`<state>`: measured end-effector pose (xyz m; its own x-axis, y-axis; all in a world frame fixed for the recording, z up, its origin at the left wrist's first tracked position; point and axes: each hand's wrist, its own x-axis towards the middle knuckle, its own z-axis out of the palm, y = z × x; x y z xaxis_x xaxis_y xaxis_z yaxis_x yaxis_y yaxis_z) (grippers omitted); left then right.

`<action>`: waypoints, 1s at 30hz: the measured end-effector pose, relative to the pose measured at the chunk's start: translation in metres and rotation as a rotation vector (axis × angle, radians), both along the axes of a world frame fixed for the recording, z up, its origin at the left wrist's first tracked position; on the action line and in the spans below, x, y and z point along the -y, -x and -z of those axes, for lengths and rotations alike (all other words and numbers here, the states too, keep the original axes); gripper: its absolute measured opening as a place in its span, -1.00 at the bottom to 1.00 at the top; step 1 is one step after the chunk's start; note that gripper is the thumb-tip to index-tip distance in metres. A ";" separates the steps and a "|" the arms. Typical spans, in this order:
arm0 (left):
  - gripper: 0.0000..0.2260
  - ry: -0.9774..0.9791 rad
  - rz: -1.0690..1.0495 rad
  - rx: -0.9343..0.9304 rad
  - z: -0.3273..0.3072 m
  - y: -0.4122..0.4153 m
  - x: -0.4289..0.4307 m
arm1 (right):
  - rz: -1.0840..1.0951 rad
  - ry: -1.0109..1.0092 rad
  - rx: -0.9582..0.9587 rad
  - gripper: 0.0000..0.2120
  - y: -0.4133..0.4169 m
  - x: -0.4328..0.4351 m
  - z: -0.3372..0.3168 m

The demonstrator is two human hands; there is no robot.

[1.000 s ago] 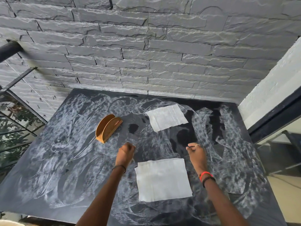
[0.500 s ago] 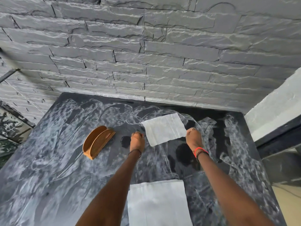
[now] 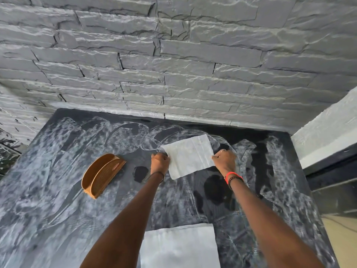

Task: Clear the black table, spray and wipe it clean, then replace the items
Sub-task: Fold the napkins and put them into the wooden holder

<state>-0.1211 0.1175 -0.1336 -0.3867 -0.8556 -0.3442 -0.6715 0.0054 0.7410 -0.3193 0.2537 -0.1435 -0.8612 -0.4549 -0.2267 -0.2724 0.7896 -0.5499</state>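
Out toward the wall side of the smeared black table (image 3: 58, 209), the left hand (image 3: 160, 162) pinches the far napkin (image 3: 190, 156) at its left edge and the right hand (image 3: 224, 161) pinches its right edge. The wooden holder (image 3: 102, 175) sits to the left, and the second napkin (image 3: 179, 246) lies nearer.

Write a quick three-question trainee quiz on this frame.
1. True or false: the left hand and right hand both grip the far napkin.
2. The wooden holder stands: A) left of the far napkin, B) right of it, C) on top of it.
3. Fill in: ___ white napkins show on the black table.
Key: 1 true; 2 A; 3 two.
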 end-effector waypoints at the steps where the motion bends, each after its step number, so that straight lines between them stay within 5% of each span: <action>1: -0.78 0.006 -0.011 -0.014 -0.002 0.000 -0.001 | -0.012 0.019 0.002 -0.89 -0.002 0.000 -0.003; 5: -0.64 -0.044 -0.068 -0.077 -0.016 0.000 -0.003 | 0.026 0.125 0.016 -0.87 -0.009 -0.001 -0.017; 10: -0.82 -0.271 -0.184 -0.267 -0.006 -0.015 0.008 | 0.157 0.404 0.289 -0.67 -0.023 -0.006 -0.035; 15: -0.81 -0.394 -0.215 -0.431 -0.034 -0.034 -0.008 | 0.294 0.582 0.549 -0.93 -0.045 -0.022 -0.039; 18: -0.81 -0.386 -0.183 -0.461 -0.046 -0.053 -0.022 | 0.265 0.635 0.597 -0.92 -0.063 -0.039 -0.047; 23: -0.77 -0.385 -0.166 -0.493 -0.052 -0.093 -0.043 | 0.085 0.679 0.748 -0.62 -0.100 -0.073 -0.063; 30: -0.73 -0.370 -0.149 -0.475 -0.059 -0.154 -0.077 | -0.013 0.634 0.798 -0.59 -0.153 -0.128 -0.073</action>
